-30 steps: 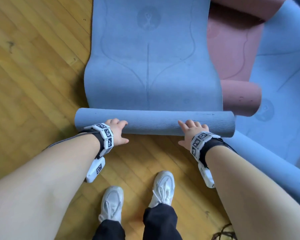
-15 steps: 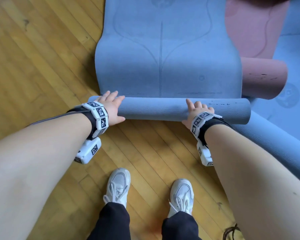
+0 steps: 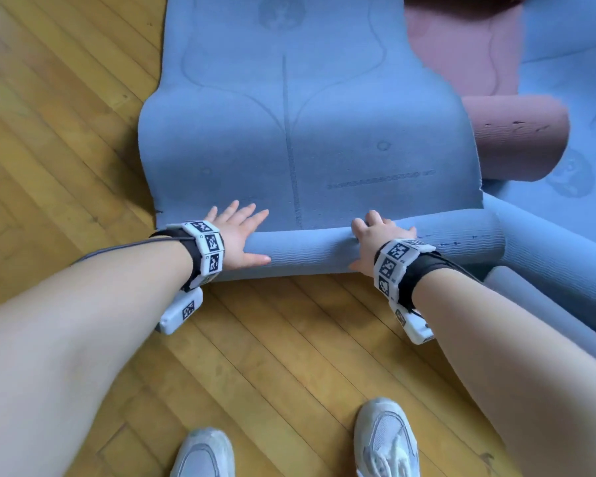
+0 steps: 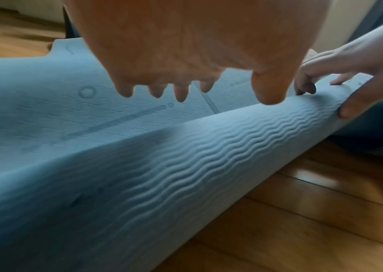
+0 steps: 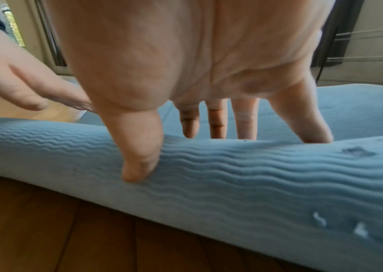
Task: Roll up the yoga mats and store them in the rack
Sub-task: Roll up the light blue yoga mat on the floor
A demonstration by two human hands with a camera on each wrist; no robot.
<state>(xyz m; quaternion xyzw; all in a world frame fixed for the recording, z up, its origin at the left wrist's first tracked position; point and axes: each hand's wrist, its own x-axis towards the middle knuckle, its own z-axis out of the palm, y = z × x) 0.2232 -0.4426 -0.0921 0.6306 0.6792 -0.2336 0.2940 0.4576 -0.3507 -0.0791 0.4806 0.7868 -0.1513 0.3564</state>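
Observation:
A blue yoga mat lies flat on the wood floor, and its near end is wound into a roll. My left hand rests its palm on the left part of the roll, fingers straight and spread out over the flat mat. My right hand holds the roll further right, with the fingers hooked over its top and the thumb pressing into its near side. No rack is in view.
A pink mat roll lies just past the blue mat's right edge. Another blue roll runs diagonally at the right, touching the end of my roll. A further blue mat lies flat at far right. My shoes stand behind the roll on the wooden floor.
The roll has travelled away from me over the flat mat and grown thicker. My left fingers have straightened out over it; my right hand stayed on the roll.

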